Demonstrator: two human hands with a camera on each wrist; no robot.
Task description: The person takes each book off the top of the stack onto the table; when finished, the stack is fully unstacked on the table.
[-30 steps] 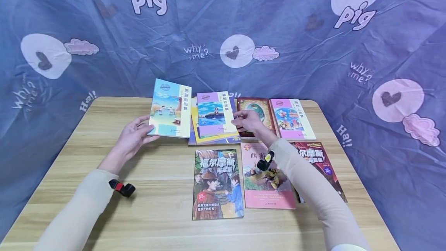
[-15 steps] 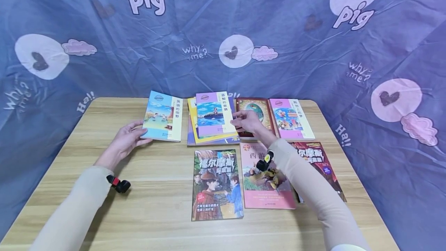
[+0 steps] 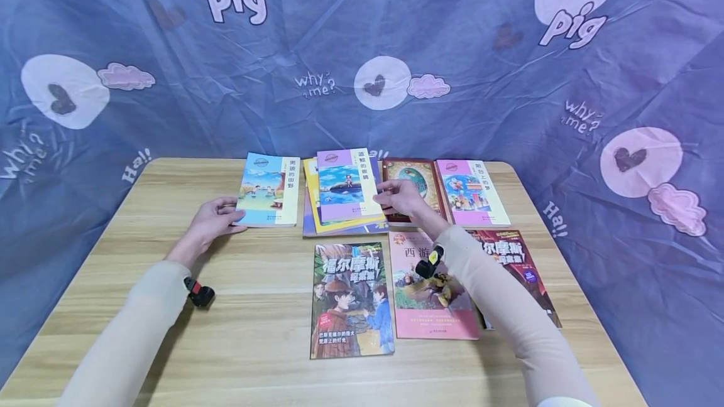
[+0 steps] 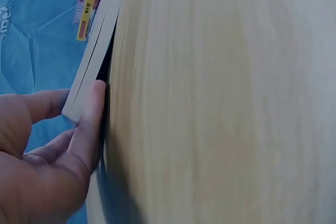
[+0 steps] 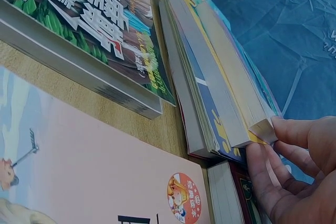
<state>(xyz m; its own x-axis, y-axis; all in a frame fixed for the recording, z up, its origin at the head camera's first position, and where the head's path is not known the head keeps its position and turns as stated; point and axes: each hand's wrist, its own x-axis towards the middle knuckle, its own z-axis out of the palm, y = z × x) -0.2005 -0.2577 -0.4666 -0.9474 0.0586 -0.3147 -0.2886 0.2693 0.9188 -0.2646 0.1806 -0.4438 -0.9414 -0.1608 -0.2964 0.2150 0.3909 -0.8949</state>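
A light-blue book (image 3: 262, 184) lies at the back left of the table. My left hand (image 3: 208, 226) pinches its lower left corner; in the left wrist view the thumb is on the cover and a finger is under the page block (image 4: 93, 59), with a narrow dark gap above the wood. To the right, a pink-and-blue book (image 3: 342, 184) tops a stack with a yellow book (image 3: 325, 227) beneath it. My right hand (image 3: 411, 203) pinches the top book by its right edge, thumb above and fingers below, as the right wrist view shows.
Right of the stack are a dark-red framed book (image 3: 435, 190) and another pink book (image 3: 469, 196). Nearer lie a green-brown comic-style book (image 3: 352, 306), a pink book (image 3: 435, 324) and a dark-red book (image 3: 528, 287), partly under the right forearm. A blue printed cloth (image 3: 283, 112) hangs behind the table.
My left hand has lowered the light-blue book from above the table down to its surface, left of the stack, then shifted it slightly right. The right hand has stayed at the stack.
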